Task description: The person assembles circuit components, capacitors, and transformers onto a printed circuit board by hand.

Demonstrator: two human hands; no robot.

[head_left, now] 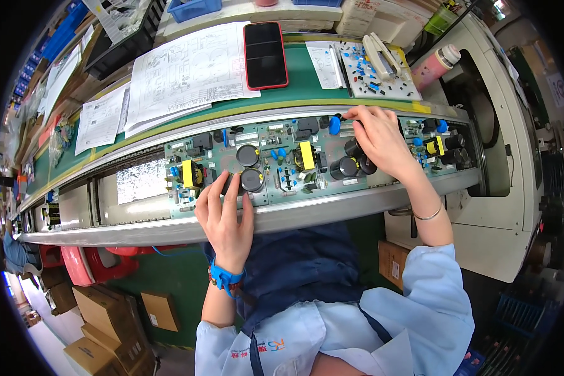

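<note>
Green circuit boards (266, 164) lie side by side in a metal conveyor track, carrying black round capacitors (248, 155), yellow-wrapped transformers (306, 155) and blue discs. My left hand (224, 224) rests at the near edge of the left board. Its fingers are apart, with the tips beside the black capacitors. My right hand (380, 139) reaches over the middle board to its far edge. Thumb and forefinger are drawn together there, next to a large blue disc component (334, 126). What lies between those fingertips is too small and covered to make out.
Behind the track lie printed drawings (185, 69), a phone with a red edge (266, 56) and a white foam board (382, 84) with small components and a stapler (382, 56). A pink bottle (433, 67) stands beside a pale machine (482, 219). The track's metal front rail (319, 213) runs before me.
</note>
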